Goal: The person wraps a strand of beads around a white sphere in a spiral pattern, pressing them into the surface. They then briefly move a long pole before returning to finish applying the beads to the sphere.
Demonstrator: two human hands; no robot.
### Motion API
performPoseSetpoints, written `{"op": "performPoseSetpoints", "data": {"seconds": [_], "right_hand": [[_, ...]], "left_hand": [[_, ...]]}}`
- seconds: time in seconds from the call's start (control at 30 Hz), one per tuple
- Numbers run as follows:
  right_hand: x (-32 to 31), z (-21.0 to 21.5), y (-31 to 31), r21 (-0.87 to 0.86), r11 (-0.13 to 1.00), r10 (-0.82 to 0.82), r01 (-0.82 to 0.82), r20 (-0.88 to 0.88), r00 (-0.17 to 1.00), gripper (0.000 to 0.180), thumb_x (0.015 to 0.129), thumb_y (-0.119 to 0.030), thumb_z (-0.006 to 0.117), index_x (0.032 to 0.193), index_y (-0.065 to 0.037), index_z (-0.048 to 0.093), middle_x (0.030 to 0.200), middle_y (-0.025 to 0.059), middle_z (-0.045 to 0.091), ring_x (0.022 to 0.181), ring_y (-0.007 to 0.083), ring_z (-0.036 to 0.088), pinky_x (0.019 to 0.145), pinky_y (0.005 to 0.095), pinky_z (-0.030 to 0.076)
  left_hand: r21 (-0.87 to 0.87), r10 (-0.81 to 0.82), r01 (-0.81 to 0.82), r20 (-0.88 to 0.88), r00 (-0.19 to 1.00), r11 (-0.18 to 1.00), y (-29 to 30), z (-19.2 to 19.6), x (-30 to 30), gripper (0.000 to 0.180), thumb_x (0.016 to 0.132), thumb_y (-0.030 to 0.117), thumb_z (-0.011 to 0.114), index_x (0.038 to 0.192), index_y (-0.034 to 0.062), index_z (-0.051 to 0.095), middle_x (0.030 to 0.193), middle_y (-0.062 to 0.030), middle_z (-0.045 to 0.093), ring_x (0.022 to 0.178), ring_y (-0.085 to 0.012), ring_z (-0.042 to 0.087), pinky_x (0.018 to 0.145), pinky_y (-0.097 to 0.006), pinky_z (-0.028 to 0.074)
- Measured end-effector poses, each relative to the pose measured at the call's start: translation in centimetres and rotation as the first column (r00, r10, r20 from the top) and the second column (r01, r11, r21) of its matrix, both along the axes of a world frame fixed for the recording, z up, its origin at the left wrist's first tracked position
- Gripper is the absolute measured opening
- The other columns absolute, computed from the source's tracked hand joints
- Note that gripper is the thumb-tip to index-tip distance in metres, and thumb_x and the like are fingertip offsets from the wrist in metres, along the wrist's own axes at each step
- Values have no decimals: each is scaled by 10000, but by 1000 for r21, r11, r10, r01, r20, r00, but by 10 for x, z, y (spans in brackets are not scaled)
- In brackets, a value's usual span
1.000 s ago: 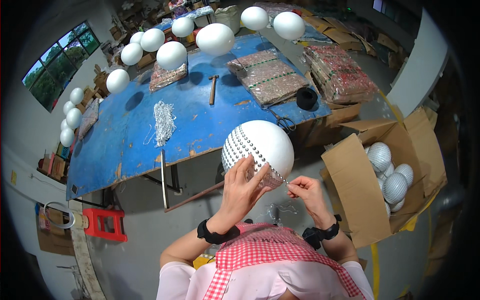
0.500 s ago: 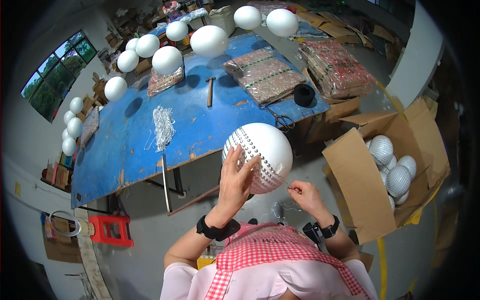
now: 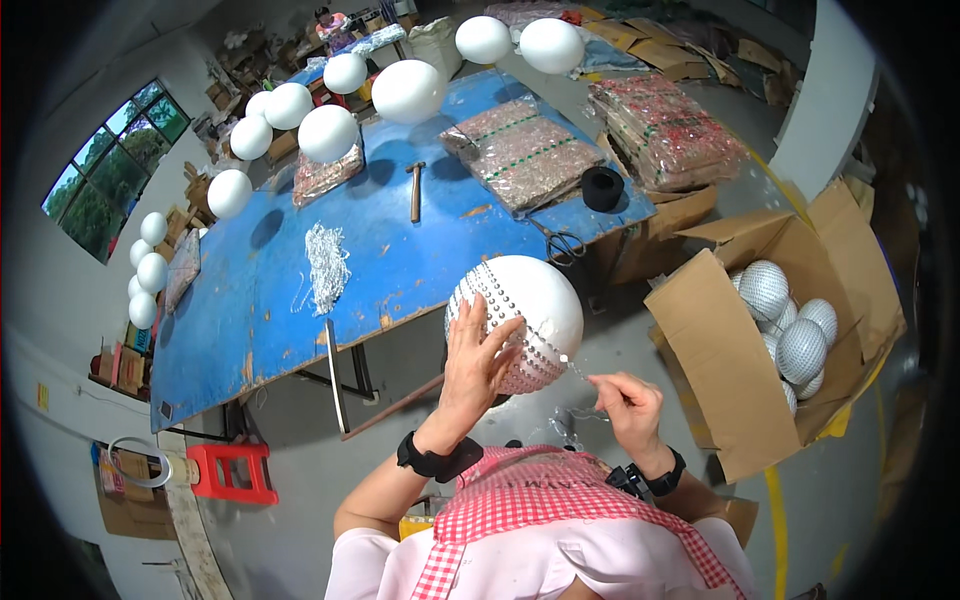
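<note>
A large white ball is in front of me, over the near edge of the table. Rows of silver beads run around its left and lower sides. My left hand holds the ball from its left, thumb and fingers spread over the beaded rows. Below and right of the ball, my right hand is closed in a pinch on a thin bead string, which stretches up to the ball's lower right. Loose clear strands hang below. What supports the ball from underneath is mostly hidden.
The blue table bears a bundle of silver bead strings, a hammer, scissors, a black roll and wrapped packs. Several white balls are beyond. A carton of beaded balls stands right; a red stool left.
My right hand has moved slightly right and down, away from the ball, drawing the bead string out. My left hand stays on the ball. The whole view has shifted a little.
</note>
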State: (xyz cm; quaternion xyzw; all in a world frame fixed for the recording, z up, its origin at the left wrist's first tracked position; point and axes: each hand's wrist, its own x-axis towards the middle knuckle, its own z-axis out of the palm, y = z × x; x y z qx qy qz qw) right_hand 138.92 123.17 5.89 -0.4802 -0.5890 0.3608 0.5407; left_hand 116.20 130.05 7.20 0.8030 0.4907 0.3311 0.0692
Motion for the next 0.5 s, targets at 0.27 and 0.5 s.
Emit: {"op": "performPoseSetpoints", "data": {"seconds": [0.27,0.5], "right_hand": [[-9,-15,4,-27,998,-61,60,-12,998,96,798,-16,690,891,5,681,695,66,645,564,114,573,506,231,422],[-6,-12,4,-27,999,-35,43,244,969,112,805,-37,657,916,-26,653,708,148,629,560,262,603,512,339,454]], "left_hand": [[-70,-9,19,141,990,997,6,-5,-4,419,843,189,688,1247,169,578,1461,-245,329,1349,-482,280,1094,-510,263],[-112,1,17,155,988,994,7,-6,-4,428,848,166,679,1263,180,574,1461,-243,329,1348,-477,284,1091,-512,265]]}}
